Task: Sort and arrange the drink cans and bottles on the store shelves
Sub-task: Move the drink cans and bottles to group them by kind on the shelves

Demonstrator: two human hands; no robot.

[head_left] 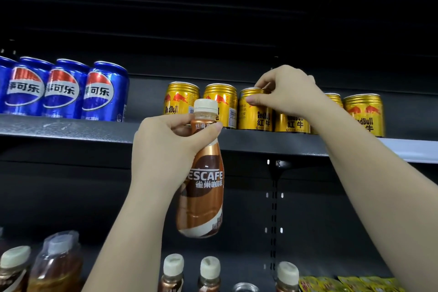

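My left hand (pixel 166 149) grips a brown Nescafe coffee bottle (pixel 203 192) by its neck, held upright in front of the upper shelf's edge (pixel 71 129). My right hand (pixel 286 90) reaches up and pinches the top rim of a gold Red Bull can (pixel 254 116), third in a row of several gold Red Bull cans (pixel 181 98) standing on that shelf. My right forearm hides part of the cans further right. Several blue Pepsi cans (pixel 104 92) stand at the shelf's left.
An open gap of shelf lies between the Pepsi cans and the Red Bull cans. Below, cream-capped coffee bottles (pixel 209 272), a wrapped tea bottle (pixel 57 263) and yellow packets (pixel 350 283) sit on a lower shelf. A slotted upright (pixel 274 208) runs down the back panel.
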